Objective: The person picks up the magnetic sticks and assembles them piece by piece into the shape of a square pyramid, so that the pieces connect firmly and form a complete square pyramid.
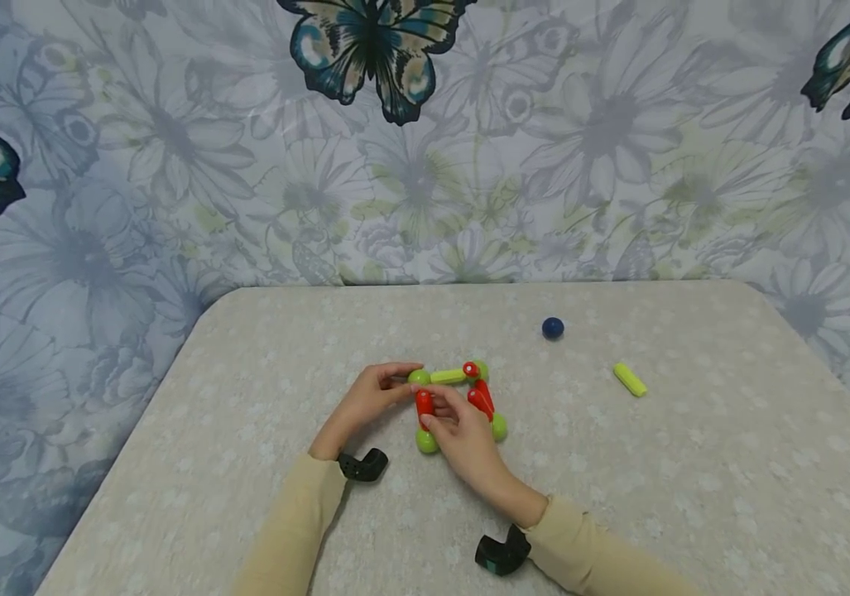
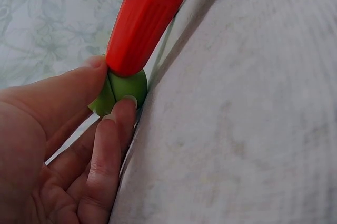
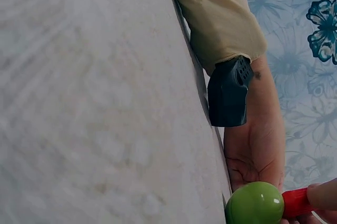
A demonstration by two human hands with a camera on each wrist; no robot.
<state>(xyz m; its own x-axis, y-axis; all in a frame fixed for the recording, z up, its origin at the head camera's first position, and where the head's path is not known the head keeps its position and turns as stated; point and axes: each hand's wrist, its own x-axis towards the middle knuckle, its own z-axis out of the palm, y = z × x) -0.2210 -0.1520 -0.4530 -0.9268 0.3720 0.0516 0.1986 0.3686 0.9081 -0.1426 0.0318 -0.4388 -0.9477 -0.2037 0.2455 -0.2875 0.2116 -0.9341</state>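
Observation:
A frame of green balls and red and yellow-green rods lies on the table. At its far left corner my left hand [image 1: 367, 403] pinches a green ball [image 2: 130, 88] between thumb and fingers. A red rod [image 1: 424, 403] runs from that ball to the near left green ball [image 1: 427, 441]. My right hand [image 1: 472, 444] grips this red rod with thumb and fingers. A yellow-green rod [image 1: 448, 377] spans the far side. More red rods [image 1: 480, 401] stand on the right side above another green ball [image 1: 499, 426]. The right hand hides part of the near side.
A dark blue ball [image 1: 553, 329] lies toward the table's back edge. Right of it rests a loose yellow-green rod [image 1: 629, 379]. Black wrist devices [image 1: 502, 553] sit at both sleeves. A butterfly-patterned cloth [image 1: 425, 199] hangs behind the table [image 1: 693, 463].

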